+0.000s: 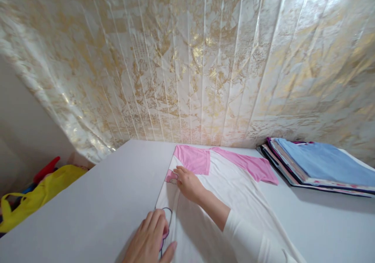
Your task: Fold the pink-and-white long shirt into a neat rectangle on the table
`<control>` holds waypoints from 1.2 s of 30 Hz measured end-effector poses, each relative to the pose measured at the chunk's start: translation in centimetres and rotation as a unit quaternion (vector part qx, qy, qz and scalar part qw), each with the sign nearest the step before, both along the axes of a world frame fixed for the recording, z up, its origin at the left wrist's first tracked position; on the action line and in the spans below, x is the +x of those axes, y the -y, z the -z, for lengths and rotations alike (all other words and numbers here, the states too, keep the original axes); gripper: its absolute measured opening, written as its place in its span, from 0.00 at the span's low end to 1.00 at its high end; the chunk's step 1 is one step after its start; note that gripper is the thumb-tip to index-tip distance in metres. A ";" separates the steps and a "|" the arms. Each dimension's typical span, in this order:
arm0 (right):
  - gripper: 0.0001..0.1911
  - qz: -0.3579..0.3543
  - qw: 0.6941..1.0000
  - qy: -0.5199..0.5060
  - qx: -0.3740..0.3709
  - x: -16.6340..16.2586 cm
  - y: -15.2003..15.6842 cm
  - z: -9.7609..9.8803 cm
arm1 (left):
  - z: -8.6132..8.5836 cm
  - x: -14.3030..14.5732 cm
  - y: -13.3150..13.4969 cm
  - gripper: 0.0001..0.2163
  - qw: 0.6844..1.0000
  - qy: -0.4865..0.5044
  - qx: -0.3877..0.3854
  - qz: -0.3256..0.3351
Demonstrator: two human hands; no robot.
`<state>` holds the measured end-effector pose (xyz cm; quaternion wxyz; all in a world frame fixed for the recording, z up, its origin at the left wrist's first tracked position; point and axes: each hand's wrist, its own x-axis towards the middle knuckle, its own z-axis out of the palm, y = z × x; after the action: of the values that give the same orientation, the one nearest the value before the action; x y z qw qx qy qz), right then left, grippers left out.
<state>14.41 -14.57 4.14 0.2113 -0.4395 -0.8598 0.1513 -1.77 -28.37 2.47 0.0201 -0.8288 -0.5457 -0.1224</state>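
Note:
A white T-shirt with pink sleeves and a cartoon print lies on the white table. Its left side is folded over, so one pink sleeve lies across the upper body while the other points right. My right hand rests on the shirt near the folded left edge, its fingertips beside a small pink printed figure; the fingers look laid on the cloth. Lower down, my left hand lies over the same edge, fingers bent a little and thumb apart. No cloth shows gripped in either hand.
A stack of folded clothes, light blue on top, stands at the right. Left of the white table and lower sits a yellow bag with a red item beside it. A gold-patterned curtain hangs behind the table.

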 end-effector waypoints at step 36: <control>0.21 -0.096 0.994 -0.017 0.052 5.8 0.1 -0.9 | 4.3 -2.9 -1.7 0.25 0.970 -0.059 0.225 0.068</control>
<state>20.22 -14.67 5.09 0.2330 -0.3407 -0.9010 0.1332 -4.67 -26.71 -1.80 0.2301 -0.8439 -0.4440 -0.1944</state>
